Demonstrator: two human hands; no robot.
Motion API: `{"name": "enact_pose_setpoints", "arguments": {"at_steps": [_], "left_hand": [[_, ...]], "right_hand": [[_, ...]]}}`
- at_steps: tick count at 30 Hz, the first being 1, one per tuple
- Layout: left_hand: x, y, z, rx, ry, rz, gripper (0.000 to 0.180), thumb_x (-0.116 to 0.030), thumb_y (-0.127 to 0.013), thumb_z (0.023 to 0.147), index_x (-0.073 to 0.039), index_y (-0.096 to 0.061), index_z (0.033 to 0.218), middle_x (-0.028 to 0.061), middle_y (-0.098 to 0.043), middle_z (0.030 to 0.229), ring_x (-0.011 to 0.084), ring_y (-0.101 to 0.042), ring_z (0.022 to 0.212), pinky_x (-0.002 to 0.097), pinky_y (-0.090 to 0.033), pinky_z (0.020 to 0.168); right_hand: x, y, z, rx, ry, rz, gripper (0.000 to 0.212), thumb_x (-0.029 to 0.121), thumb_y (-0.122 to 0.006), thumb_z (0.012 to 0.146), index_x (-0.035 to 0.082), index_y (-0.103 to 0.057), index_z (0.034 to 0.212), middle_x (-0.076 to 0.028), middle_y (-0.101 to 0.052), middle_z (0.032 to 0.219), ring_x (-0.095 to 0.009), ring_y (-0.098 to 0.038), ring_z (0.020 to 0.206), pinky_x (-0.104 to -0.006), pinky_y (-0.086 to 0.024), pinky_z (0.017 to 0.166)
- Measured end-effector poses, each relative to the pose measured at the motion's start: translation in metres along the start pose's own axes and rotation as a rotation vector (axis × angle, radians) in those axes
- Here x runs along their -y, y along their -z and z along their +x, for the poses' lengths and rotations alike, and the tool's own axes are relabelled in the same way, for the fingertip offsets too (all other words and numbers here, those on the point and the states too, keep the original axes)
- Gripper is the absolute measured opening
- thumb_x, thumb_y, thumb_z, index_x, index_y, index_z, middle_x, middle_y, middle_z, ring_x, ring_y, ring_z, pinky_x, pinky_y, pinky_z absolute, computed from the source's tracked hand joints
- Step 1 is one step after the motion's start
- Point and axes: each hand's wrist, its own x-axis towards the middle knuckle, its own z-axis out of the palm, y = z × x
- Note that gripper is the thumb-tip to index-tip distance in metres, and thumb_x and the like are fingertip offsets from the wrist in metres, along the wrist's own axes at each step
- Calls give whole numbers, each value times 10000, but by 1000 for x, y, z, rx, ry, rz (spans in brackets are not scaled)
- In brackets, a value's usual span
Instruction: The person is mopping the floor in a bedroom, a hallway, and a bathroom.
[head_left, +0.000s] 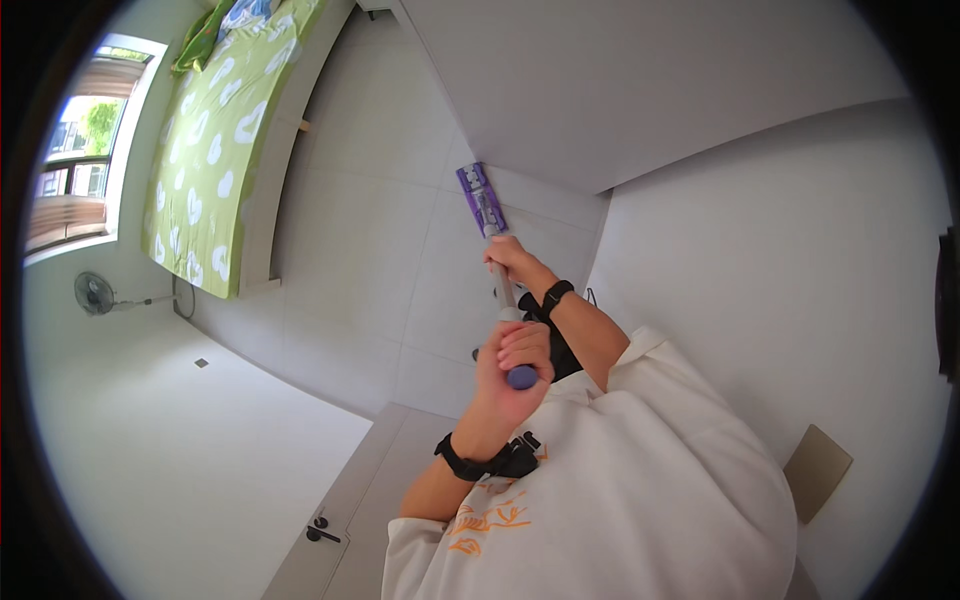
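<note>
Both of my hands hold a flat mop with a grey pole and a purple pad. My left hand is closed round the top of the pole, just below its blue-purple end cap. Lower down the shaft, my right hand wraps round the pole close above the mop head. The pad lies on the pale floor tiles beside the bottom edge of a large grey panel. Black bands circle both of my wrists.
A bed with a green, heart-patterned sheet stands at the left, under a window. Near its foot is a fan. The tall grey panel and a white wall bound the right side. A grey door with a black handle is at lower left.
</note>
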Motion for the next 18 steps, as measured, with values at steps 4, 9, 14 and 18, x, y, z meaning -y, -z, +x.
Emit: {"name": "enact_pose_setpoints", "arguments": {"at_steps": [4, 9, 14, 18], "left_hand": [[-13, -7, -3, 103, -85, -86, 236, -43, -427, 837, -51, -329, 623, 11, -369, 533, 77, -376, 394, 194, -386, 357], [-35, -5, -17, 124, -180, 4, 224, -62, -418, 852, -35, -327, 649, 23, -364, 552, 88, -389, 396, 200, -411, 356], [-42, -2, -21, 58, -170, 72, 231, -59, -412, 866, -37, -333, 650, 18, -354, 552, 85, -371, 391, 193, -398, 366], [-47, 2, -19, -17, -63, 146, 231, -31, -422, 865, -51, -336, 651, -7, -345, 552, 62, -345, 416, 180, -349, 374]], "right_hand": [[-6, -8, 28, 58, -17, -72, 198, -3, -558, 700, -5, -449, 865, -70, -462, 613, -180, -484, 466, -317, -366, 375], [-14, -34, 31, 12, -7, 32, 135, -6, -528, 698, 17, -443, 800, -85, -465, 641, -189, -512, 484, -320, -369, 361], [-31, -45, 34, -80, 10, 206, 194, -27, -527, 676, -8, -446, 851, -92, -469, 677, -191, -507, 497, -321, -398, 396], [-42, -36, 37, -91, 44, 335, 116, -15, -557, 689, 14, -464, 751, -81, -463, 618, -179, -491, 490, -315, -425, 450]]}}
